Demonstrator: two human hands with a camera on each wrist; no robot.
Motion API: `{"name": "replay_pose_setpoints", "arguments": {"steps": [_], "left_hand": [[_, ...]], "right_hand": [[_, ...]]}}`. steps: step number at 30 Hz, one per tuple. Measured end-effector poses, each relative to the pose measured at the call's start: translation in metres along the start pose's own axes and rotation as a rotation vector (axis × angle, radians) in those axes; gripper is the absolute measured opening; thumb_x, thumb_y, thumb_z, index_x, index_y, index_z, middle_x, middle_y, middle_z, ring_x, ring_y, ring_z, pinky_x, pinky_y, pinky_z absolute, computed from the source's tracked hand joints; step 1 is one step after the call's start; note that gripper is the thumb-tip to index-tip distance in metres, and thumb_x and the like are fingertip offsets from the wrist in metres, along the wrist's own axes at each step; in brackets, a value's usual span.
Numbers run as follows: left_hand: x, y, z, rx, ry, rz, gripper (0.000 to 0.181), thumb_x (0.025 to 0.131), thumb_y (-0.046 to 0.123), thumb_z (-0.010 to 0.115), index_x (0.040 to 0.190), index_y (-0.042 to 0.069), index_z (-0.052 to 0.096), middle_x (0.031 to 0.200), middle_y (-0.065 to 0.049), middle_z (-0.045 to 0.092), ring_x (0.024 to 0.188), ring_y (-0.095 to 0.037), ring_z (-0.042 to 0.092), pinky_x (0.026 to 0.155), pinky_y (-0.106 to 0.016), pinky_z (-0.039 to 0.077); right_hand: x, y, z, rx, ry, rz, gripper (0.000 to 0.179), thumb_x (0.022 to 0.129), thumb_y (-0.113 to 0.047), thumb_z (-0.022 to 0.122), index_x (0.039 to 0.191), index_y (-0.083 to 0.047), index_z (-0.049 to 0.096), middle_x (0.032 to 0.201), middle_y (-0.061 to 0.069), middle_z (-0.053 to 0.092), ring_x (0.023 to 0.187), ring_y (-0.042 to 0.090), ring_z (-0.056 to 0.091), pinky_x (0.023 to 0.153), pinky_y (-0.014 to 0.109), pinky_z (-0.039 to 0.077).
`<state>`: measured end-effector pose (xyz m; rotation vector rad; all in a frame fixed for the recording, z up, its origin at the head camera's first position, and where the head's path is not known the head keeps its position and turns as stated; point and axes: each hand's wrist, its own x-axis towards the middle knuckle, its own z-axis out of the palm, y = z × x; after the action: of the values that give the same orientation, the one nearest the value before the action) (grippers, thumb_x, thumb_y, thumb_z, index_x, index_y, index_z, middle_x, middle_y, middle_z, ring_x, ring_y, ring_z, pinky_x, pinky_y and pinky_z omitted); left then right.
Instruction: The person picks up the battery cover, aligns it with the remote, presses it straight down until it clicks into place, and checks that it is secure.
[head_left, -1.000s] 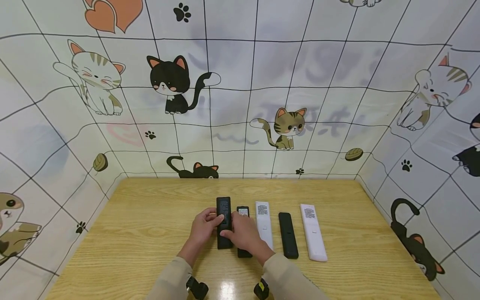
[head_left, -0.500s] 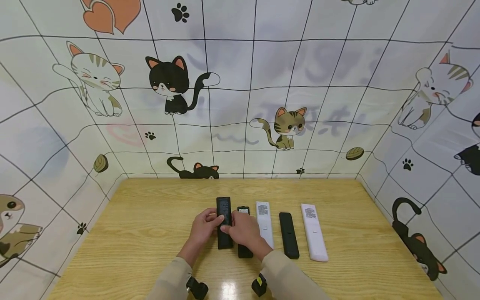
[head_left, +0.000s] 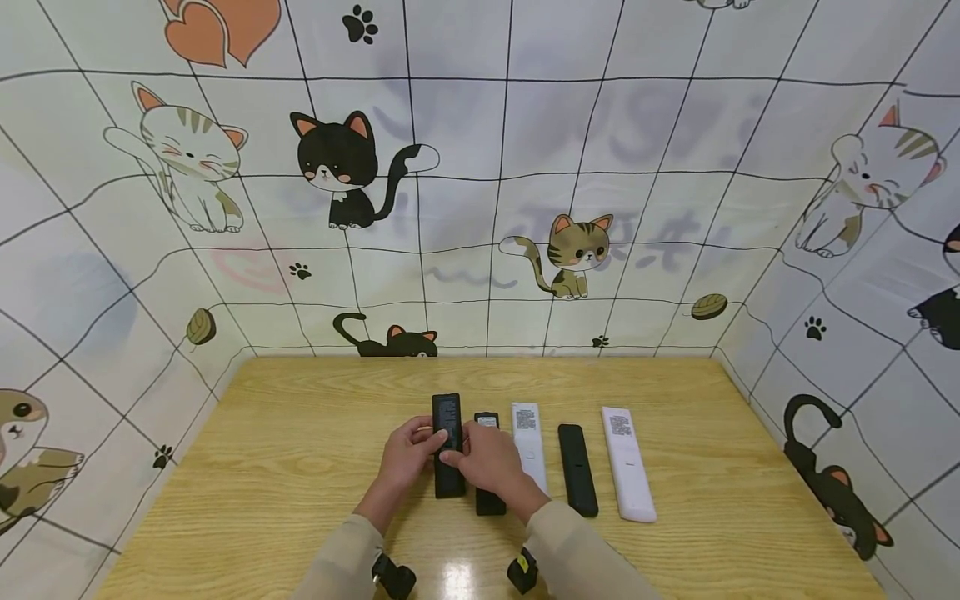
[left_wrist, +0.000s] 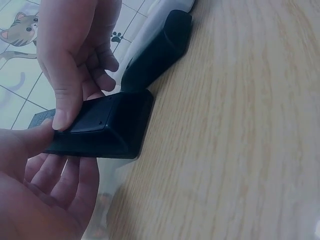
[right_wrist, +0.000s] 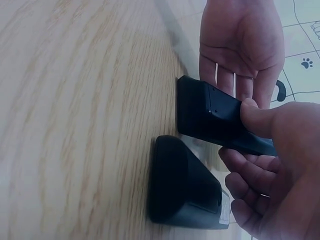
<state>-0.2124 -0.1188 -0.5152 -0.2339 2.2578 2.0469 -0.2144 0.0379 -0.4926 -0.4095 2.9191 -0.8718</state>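
Note:
Both hands hold one black remote control [head_left: 447, 479], back side up with its battery cover showing, its near end close over the table. My left hand [head_left: 406, 457] grips it from the left, thumb on top and fingers underneath, as the left wrist view shows. From the other side my right hand [head_left: 491, 457] holds it, the thumb [right_wrist: 257, 117] pressing on the battery cover and the fingers curled at the edge below. Under the right hand lies a second black remote [head_left: 490, 502], partly hidden, with a white label at its far end.
To the right on the wooden table [head_left: 300, 500] lie a white remote [head_left: 529, 442], a slim black remote [head_left: 577, 471] and another white remote [head_left: 628, 467], all in a row. A cat-patterned wall covering [head_left: 465, 208] rises behind the table and along both sides.
My right thumb has slid slightly up the remote from its lower part toward the middle since one second ago. The left hand and the other remotes stay where they were.

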Motion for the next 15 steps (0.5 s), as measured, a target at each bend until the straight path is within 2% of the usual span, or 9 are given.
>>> {"name": "replay_pose_setpoints", "arguments": {"steps": [8, 11, 15], "left_hand": [[0.0004, -0.0027, 0.001, 0.0, 0.01, -0.009, 0.038, 0.093, 0.022, 0.067, 0.126, 0.004, 0.06, 0.112, -0.019, 0.07, 0.078, -0.015, 0.066, 0.066, -0.031, 0.055], [0.0009, -0.0043, 0.0009, 0.001, 0.015, -0.008, 0.037, 0.093, 0.022, 0.067, 0.125, 0.003, 0.061, 0.11, -0.019, 0.07, 0.076, -0.015, 0.066, 0.065, -0.03, 0.054], [0.0001, -0.0044, 0.0007, 0.011, 0.025, -0.006, 0.036, 0.093, 0.02, 0.066, 0.124, 0.002, 0.061, 0.109, -0.019, 0.07, 0.075, -0.015, 0.066, 0.064, -0.029, 0.054]], "right_hand": [[-0.0025, 0.0039, 0.0004, -0.069, 0.017, -0.051, 0.044, 0.084, -0.051, 0.07, 0.102, -0.011, 0.064, 0.066, -0.007, 0.053, 0.056, 0.009, 0.047, 0.05, 0.024, 0.035], [-0.0036, 0.0041, 0.0001, -0.108, 0.029, -0.056, 0.051, 0.084, -0.054, 0.07, 0.111, -0.011, 0.065, 0.074, -0.006, 0.06, 0.065, 0.011, 0.053, 0.059, 0.027, 0.041], [-0.0061, 0.0036, -0.0015, -0.143, 0.036, -0.067, 0.052, 0.084, -0.054, 0.069, 0.116, -0.012, 0.065, 0.086, -0.003, 0.068, 0.079, 0.015, 0.06, 0.074, 0.035, 0.046]]}}
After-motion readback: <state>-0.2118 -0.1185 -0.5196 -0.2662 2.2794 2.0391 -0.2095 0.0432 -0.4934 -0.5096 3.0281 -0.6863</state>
